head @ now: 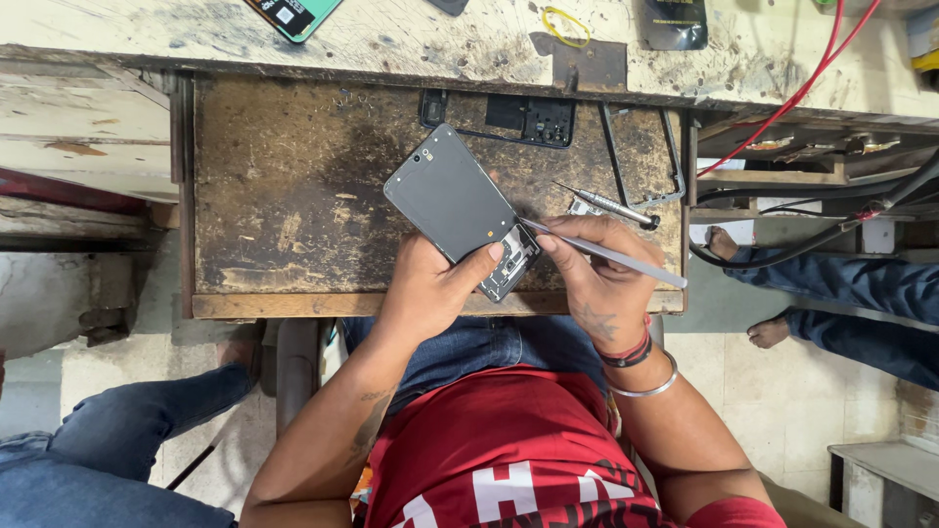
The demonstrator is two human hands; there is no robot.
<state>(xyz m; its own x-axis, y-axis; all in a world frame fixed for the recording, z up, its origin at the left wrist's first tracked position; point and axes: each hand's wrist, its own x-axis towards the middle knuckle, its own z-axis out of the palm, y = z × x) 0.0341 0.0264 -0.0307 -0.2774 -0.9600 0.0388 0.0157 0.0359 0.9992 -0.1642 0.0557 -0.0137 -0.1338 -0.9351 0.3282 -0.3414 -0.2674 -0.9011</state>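
Observation:
My left hand (430, 288) grips the lower end of a dark grey opened smartphone (452, 198), held tilted over a worn pull-out drawer board (284, 205). The phone's bottom section (511, 262) is uncovered, showing inner parts. My right hand (597, 274) holds metal tweezers (626, 260) like a pen, their tip touching the exposed area at the phone's lower edge. A silver bracelet and a red band circle my right wrist.
A screwdriver (606, 205) lies on the board beside my right hand. A black phone frame (528, 119) and a thin bezel (641, 156) lie further back. The scuffed bench top (440, 39) carries a yellow rubber band (567, 26). Red and black cables (802, 93) hang right. Other people's legs appear left and right.

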